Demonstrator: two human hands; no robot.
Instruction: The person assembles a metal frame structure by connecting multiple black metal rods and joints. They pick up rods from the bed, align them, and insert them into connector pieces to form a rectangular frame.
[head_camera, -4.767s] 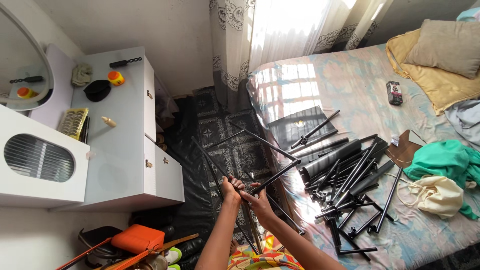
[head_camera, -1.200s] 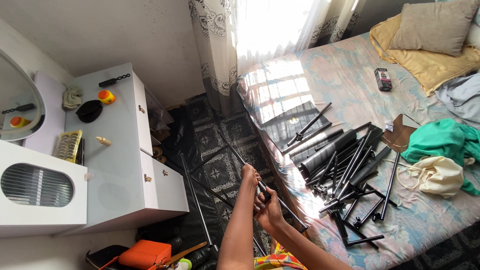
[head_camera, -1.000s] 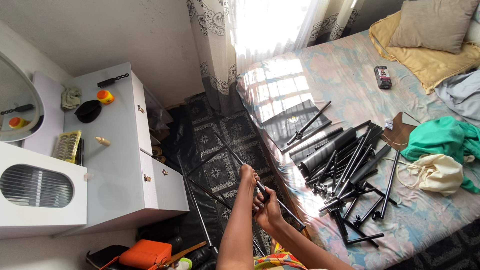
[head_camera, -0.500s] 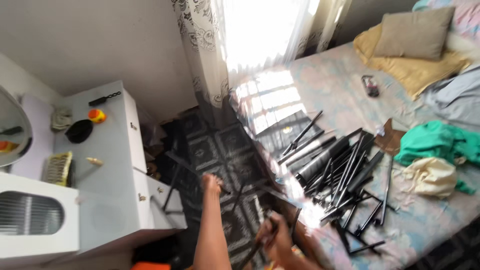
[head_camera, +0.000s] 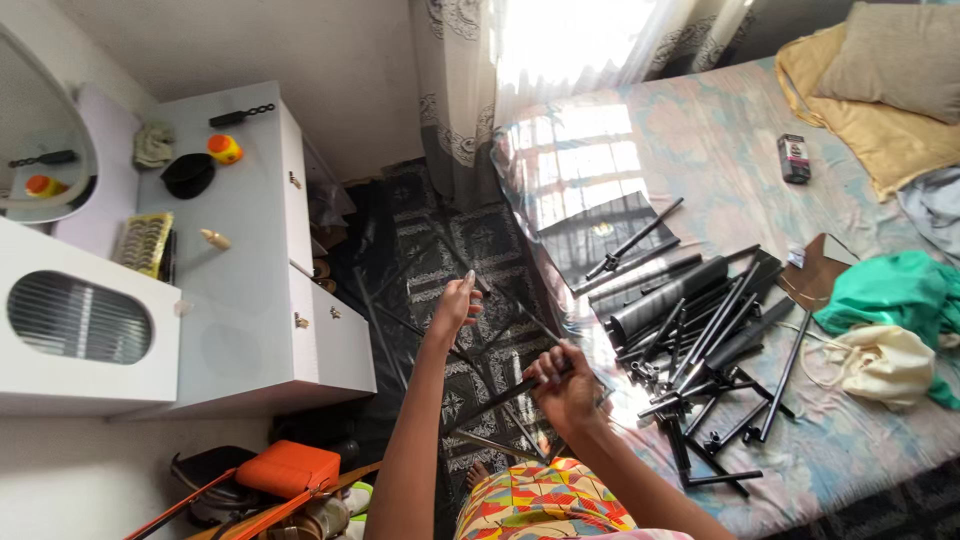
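Since the earlier frame our left hand lifted, open; right hand grips the black rod, closed.

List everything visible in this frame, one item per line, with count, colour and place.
metal rods: many, black, piled on the bed
bed: one, pale floral cover, right side
pillows: two, grey on yellow, top right
small box: one, dark, on the bed near the pillows
cloth: one, green, right edge of the bed
bag: one, cream, below the green cloth
dresser: one, white, left
bowl: one, black, on the dresser
handbag: one, orange, floor at bottom left
curtain: one, patterned, top centre
left hand: raised, fingers open, by a thin rod
right hand: shut on a black rod
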